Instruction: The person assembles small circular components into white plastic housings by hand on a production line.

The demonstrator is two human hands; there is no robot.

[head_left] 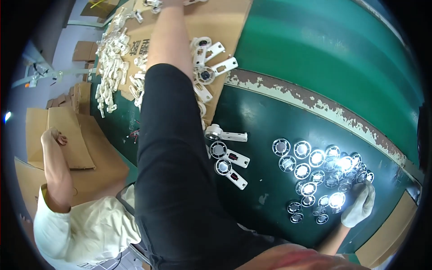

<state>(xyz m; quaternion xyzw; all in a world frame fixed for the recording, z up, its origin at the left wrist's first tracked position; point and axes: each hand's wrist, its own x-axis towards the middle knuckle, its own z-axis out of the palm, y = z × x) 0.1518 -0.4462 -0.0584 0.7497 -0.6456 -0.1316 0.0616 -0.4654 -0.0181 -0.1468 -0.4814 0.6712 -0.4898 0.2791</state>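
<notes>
My left arm [171, 112], in a black sleeve, stretches to the far end of the table. Its hand [173, 2] is cut off by the top edge beside white plastic fan parts [155, 5], and its fingers are hidden. On the right, my right hand [360, 208] wears a white glove. Its fingers are stretched out at the edge of a group of round, spoked, silver-rimmed covers [302, 171], with nothing visibly gripped. Between my arms lie white handheld fan bodies [236, 179] with round heads and flat handles.
White fan parts [112, 67] are heaped on cardboard [225, 18] at the far left. A raised, chipped edge [306, 96] runs along the green table [265, 121]. On the left a person in a white shirt [90, 220] sits beside cardboard boxes [108, 153].
</notes>
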